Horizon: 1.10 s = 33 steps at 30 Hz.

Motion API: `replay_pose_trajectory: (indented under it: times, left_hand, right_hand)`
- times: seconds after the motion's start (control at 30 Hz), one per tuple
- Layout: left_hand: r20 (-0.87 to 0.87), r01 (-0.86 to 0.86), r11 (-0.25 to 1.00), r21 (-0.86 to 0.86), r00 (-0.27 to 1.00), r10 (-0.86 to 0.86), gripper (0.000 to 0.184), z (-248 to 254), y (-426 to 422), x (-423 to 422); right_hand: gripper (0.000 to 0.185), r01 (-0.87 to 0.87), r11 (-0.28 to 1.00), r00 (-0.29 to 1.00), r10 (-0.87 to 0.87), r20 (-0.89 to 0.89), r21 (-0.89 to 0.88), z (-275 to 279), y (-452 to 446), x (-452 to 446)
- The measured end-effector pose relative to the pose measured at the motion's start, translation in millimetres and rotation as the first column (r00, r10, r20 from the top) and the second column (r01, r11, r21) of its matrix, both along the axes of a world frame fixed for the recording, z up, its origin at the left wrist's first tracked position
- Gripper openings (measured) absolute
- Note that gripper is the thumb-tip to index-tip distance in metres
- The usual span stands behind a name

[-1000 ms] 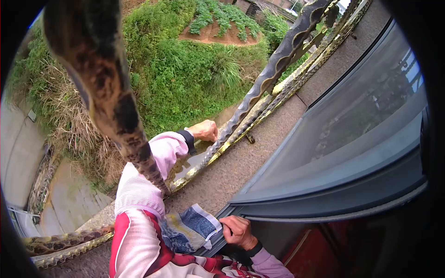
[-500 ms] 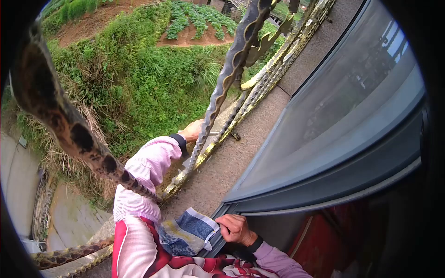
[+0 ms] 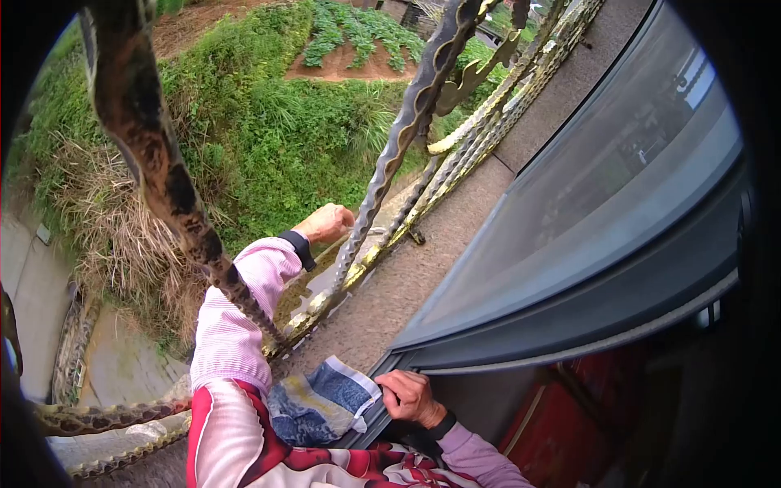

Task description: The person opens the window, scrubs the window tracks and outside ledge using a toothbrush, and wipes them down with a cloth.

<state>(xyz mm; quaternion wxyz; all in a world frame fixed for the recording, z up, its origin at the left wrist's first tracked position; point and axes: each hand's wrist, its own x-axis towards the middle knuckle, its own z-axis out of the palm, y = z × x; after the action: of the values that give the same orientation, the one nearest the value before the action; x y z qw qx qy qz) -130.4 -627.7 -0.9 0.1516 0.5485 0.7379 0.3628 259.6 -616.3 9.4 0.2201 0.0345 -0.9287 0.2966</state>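
Note:
Beyond the twisted metal railing [image 3: 389,163], my left hand [image 3: 328,223] is stretched out with its fingers curled closed. What it holds, if anything, is too small to make out; a thin pale piece lies just right of its fingertips. My right hand [image 3: 411,398] is closed on the edge of the dark window frame [image 3: 521,329], low in the view. A blue, grey and yellow cloth [image 3: 325,400] lies crumpled on the sill, between my left sleeve and my right hand, its white-edged corner close to my right fingers.
A thick rusty bar [image 3: 167,183] slants down across my left arm. The stone ledge [image 3: 439,252] runs beside the window glass [image 3: 602,179]. More railing bars [image 3: 106,416] cross the lower left. Below are a concrete path [image 3: 122,366], dry grass and a green slope.
Over the last second, the view has shifted and my left hand now appears farther left beside the railing, still closed. My right hand stays at the frame and the cloth stays beside it.

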Motion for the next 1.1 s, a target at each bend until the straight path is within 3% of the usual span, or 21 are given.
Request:
replay_pose_trajectory:
  times: [0.1, 0.27, 0.33, 0.37, 0.47, 0.5, 0.63, 0.73, 0.77, 0.9, 1.0, 1.1]
  left_hand:
    - [0.004, -0.016, 0.988, -0.154, 1.0, 0.017, 0.038, 1.8, -6.3, -1.8]
    - [-0.167, 0.067, 0.99, -0.12, 0.982, -0.087, 0.042, -46.8, 6.9, -26.0]
    - [-0.154, 0.071, 0.987, -0.144, 0.984, -0.093, 0.041, -49.6, 9.1, -27.8]
    - [-0.202, 0.07, 0.995, -0.073, 0.976, -0.083, 0.038, -51.9, 8.1, -28.0]
    - [-0.277, 0.025, 0.986, -0.163, 0.958, -0.07, 0.032, -30.6, 6.2, -18.9]
    - [-0.241, -0.002, 0.997, -0.081, 0.97, -0.018, 0.027, -38.8, 8.4, -22.3]
    - [-0.156, -0.099, 0.988, -0.116, 0.984, 0.08, 0.023, -7.2, -2.6, -10.8]
    - [-0.049, -0.076, 0.996, 0.052, 0.996, 0.078, 0.016, -18.6, -3.4, -16.5]
    - [-0.115, -0.088, 0.995, 0.041, 0.989, 0.092, 0.018, -22.2, -2.9, -18.5]
    - [0.026, -0.008, 1.0, 0.0, 1.0, 0.008, 0.022, -3.9, -11.3, -13.4]
    - [-0.066, 0.053, 0.998, -0.025, 0.996, -0.055, 0.023, -16.0, -8.8, -20.2]
    - [0.073, 0.077, 0.985, -0.154, 0.995, -0.067, 0.023, -7.4, -14.9, -17.7]
  right_hand:
    - [0.026, 0.001, 1.0, 1.0, -0.001, 0.002, 0.002, 4.0, -1.5, -1.2]
    - [0.026, -0.009, 1.0, 1.0, 0.009, -0.002, 0.004, 0.8, -0.1, -1.9]
    - [0.025, -0.013, 1.0, 1.0, 0.013, -0.004, 0.004, 0.2, 0.1, -1.8]
    - [0.025, -0.015, 1.0, 1.0, 0.015, 0.001, 0.006, -0.4, 0.3, -1.1]
    - [0.023, -0.011, 1.0, 1.0, 0.011, 0.014, 0.006, 1.4, 0.5, -1.1]
    - [0.021, -0.009, 1.0, 1.0, 0.009, 0.018, 0.004, 1.5, 0.0, -1.3]
    - [0.025, -0.01, 1.0, 1.0, 0.01, 0.009, 0.019, -0.1, 0.5, -1.9]
    - [0.026, -0.012, 1.0, 1.0, 0.012, 0.014, 0.026, 1.6, -0.3, -2.4]
    - [0.026, -0.014, 1.0, 1.0, 0.014, 0.011, 0.028, 2.3, -0.3, -2.9]
    - [0.027, -0.017, 1.0, 0.999, 0.016, 0.028, 0.024, 5.3, -0.7, -2.5]
    - [0.027, -0.019, 1.0, 0.999, 0.019, 0.026, 0.014, 3.5, -0.6, -2.5]
    - [0.023, -0.021, 1.0, 0.999, 0.021, 0.028, 0.012, 1.0, -0.5, -2.4]
